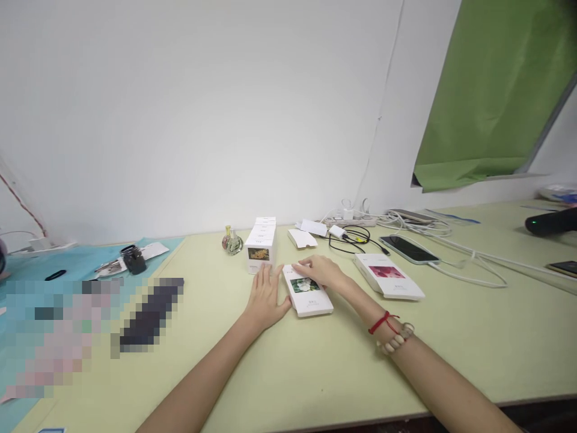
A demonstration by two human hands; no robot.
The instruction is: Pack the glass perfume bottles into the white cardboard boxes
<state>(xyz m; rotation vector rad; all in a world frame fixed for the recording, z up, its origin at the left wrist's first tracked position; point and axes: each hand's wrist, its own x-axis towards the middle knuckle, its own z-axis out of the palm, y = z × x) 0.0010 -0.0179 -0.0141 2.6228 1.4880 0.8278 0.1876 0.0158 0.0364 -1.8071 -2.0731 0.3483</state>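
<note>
A flat white box with a picture of a white flower lies on the table in front of me. My right hand grips its far end, with bent fingers over the top and right side. My left hand lies beside its left edge with fingers stretched out and thumb at the box's side. The left fingertips reach the lower front of a row of upright white boxes, whose front one bears a yellow-orange flower picture. Another flat white box, with a pink-red flower picture, lies to the right.
Small glass bottles stand left of the row. Behind are an opened white carton piece, a black cable and a power strip. A phone with a white cable lies right. A dark jar stands on blue cloth.
</note>
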